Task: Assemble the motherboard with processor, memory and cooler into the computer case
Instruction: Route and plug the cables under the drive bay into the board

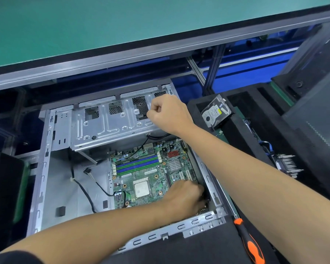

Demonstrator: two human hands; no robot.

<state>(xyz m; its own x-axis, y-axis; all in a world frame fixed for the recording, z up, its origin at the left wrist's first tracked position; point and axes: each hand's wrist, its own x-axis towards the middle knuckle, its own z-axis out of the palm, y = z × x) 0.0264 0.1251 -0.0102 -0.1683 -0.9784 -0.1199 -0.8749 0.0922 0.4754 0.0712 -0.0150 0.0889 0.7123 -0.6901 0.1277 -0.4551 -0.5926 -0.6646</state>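
Motherboard (149, 174) seated in open case (44, 168) — both hands inside.

Board lies flat in the case's right half, processor (141, 189) exposed in its socket, blue and green memory slots (137, 165) beyond it. Left hand (187, 197) reaches to the board's near right corner, fingers curled downward; whether they pinch anything cannot be told. Right hand (166, 113) is fisted at the drive cage (107, 126) — contents of grip hidden. Screwdriver (250, 242) lies right of the case; hard drive (215, 111) rests in foam beyond.
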